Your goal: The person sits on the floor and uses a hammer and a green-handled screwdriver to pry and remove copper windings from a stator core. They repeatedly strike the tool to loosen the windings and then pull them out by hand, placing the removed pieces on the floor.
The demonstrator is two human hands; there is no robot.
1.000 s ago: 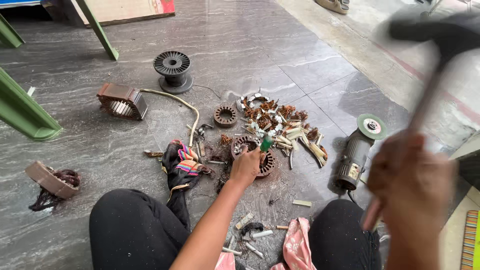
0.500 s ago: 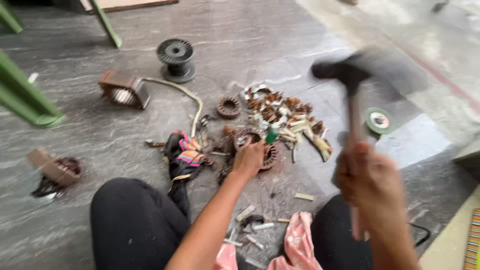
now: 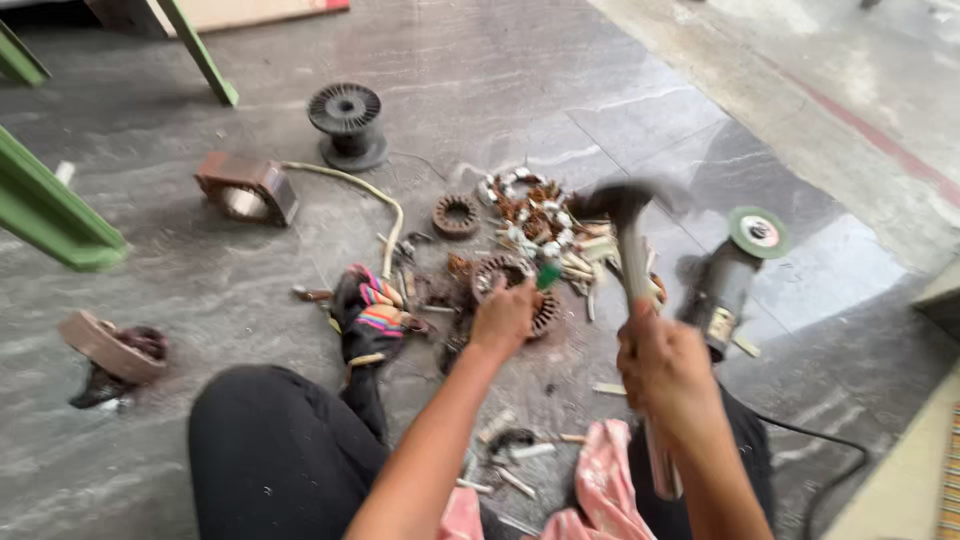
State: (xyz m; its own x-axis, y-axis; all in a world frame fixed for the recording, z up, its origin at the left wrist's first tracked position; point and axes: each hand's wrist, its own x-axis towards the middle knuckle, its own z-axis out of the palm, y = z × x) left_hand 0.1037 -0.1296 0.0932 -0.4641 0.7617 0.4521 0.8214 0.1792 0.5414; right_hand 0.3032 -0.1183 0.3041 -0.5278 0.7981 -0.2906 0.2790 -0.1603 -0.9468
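We are at the striking step. Our left hand (image 3: 505,318) pinches a green-handled tool (image 3: 548,275) upright on the stator (image 3: 510,290) lying on the floor (image 3: 600,90). Our right hand (image 3: 665,365), fully closed, holds the hammer (image 3: 625,225) above it. The blow must land squarely on the tool.

2 bare forearms, no sleeves in view. Left hand (image 3: 505,318) bare: no glove, no ring or watch visible. Right hand (image 3: 665,368) bare too, slightly motion-blurred, wrist unadorned. Legs in plain black trousers (image 3: 275,450), smooth matte fabric, no visible pattern or seams; both knees covered, 1 at lower left, 1 partly hidden at lower right.
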